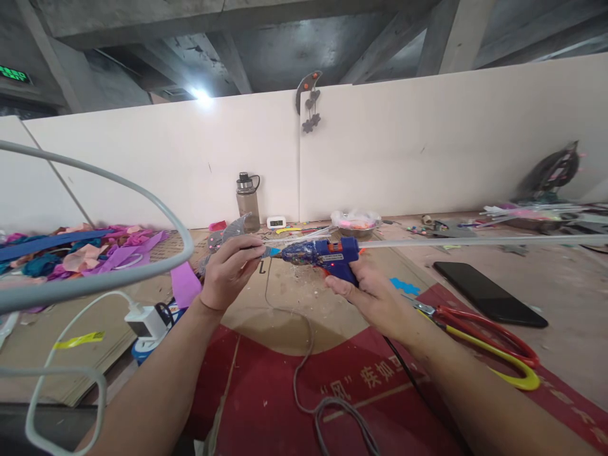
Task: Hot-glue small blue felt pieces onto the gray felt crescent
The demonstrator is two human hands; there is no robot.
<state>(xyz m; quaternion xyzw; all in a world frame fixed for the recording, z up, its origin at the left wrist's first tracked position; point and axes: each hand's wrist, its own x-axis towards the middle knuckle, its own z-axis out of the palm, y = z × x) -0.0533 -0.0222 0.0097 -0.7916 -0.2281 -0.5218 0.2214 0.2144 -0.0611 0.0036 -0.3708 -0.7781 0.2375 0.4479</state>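
My right hand [368,288] is wrapped round the handle of a blue hot glue gun [316,253]. A long, clear glue stick [475,241] runs out of its back end to the right. The gun's nozzle points left at the fingertips of my left hand [235,269]. Those fingers pinch a small grey piece, mostly hidden, with a bright blue bit [272,252] right at the nozzle. Just behind the left hand shows a grey crescent shape [228,234] with pink dots; whether it is joined to the pinched piece I cannot tell.
Red-and-yellow-handled scissors [489,345], a black phone [491,293] and a blue cutout [405,287] lie to the right. Coloured fabric scraps [80,253] and a white charger [146,322] are left. A bottle [247,202] stands behind. A grey cable [156,202] loops across the left foreground.
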